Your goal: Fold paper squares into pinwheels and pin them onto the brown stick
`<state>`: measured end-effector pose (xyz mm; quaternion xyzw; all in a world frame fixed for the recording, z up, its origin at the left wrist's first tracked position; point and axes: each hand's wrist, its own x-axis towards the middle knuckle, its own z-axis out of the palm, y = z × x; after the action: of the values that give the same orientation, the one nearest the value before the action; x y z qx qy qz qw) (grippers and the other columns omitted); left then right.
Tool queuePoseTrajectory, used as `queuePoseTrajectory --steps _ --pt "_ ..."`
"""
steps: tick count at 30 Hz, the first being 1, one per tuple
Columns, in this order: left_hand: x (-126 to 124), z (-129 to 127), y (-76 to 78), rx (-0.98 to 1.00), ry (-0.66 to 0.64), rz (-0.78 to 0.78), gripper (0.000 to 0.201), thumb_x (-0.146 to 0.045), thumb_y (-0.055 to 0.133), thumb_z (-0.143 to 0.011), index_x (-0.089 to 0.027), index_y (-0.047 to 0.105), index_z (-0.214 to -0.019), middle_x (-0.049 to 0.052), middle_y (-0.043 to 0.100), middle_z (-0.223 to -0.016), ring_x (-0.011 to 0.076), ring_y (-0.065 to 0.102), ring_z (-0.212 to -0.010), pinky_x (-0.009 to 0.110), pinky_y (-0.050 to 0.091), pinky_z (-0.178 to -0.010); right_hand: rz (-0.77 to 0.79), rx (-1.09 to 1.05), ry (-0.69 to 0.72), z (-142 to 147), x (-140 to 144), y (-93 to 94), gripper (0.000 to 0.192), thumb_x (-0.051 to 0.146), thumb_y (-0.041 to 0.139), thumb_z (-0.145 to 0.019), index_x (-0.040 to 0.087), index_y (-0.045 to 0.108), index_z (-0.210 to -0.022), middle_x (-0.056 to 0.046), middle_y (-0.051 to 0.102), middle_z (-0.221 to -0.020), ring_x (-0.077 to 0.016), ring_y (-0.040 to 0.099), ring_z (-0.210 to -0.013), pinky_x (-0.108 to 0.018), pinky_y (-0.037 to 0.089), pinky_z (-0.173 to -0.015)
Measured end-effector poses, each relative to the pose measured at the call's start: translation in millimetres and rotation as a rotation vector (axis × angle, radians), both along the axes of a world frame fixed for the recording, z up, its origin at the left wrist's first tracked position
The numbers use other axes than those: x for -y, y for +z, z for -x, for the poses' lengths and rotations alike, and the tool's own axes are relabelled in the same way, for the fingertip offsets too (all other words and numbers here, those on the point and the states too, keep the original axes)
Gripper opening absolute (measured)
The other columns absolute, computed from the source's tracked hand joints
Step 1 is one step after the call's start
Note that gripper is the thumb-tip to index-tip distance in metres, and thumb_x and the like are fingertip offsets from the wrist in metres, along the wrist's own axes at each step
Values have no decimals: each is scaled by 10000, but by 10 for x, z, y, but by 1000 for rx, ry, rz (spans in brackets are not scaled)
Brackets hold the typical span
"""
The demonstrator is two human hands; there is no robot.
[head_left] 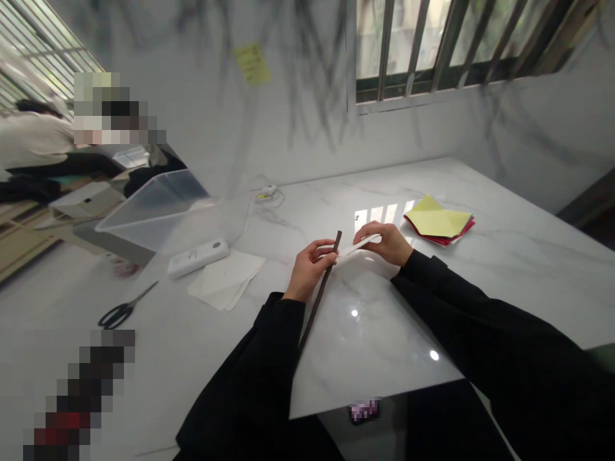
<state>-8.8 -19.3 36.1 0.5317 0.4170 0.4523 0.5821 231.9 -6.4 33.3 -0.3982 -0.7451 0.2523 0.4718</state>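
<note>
"Where's the strip?"
"In the left hand, pinched by thumb and fingers near its top end; the rest runs down beside the sleeve."
"And the right hand?"
"Its fingers close on the white piece, between the hands. Whether the left fingertips grip that too, I can't tell."
"How would they handle?"
"Both look light. The strip is probably bendy, so pinch close to the tip; the white piece seems thin and easily creased, so hold its edge softly."
"Counts?"
"One strip, one white piece, one pair of scissors, one white device, at least two sheets. The coloured pile overlaps too much to count."
</note>
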Motion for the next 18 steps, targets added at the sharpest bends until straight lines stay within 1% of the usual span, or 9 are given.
queuePoseTrajectory --steps 3,6,10,14,18 --pt "9 17 26 -18 19 -18 447 -343 878 -689 -197 741 -1089 32 730 -980 112 650 -705 259 504 -704 -23 24 -9 -40 -16 19 151 411 772 -889 264 802 -869 -51 793 -914 -259 676 -940 -428 513 -918" --pt "29 20 55 -52 -1 -12 430 -339 900 -675 -198 766 -1058 31 719 -999 97 620 -666 249 489 -662 -75 51 11 -67 -34 29 124 380 751 -910 271 803 -880 -47 795 -942 -265 669 -972 -439 496 -956" --pt "67 7 86 -55 -70 6 411 -332 913 -672 -195 790 -1040 40 735 -994 111 636 -690 256 501 -682 -110 76 31 -75 -41 48 100 337 730 -920 281 804 -884 -38 794 -957 -268 671 -988 -451 487 -972" --pt "97 -4 108 -36 -121 15 411 -335 918 -669 -198 799 -1037 52 753 -997 145 672 -742 279 529 -724 -94 78 28 -66 -22 80 100 337 730 -918 282 805 -882 -42 795 -959 -273 672 -995 -458 490 -971" --pt "112 -9 120 -25 -147 31 405 -324 915 -679 -204 800 -1048 55 758 -988 151 680 -752 283 533 -729 -75 59 24 -60 1 106 95 353 745 -906 284 808 -887 -44 796 -943 -274 668 -988 -456 498 -954"
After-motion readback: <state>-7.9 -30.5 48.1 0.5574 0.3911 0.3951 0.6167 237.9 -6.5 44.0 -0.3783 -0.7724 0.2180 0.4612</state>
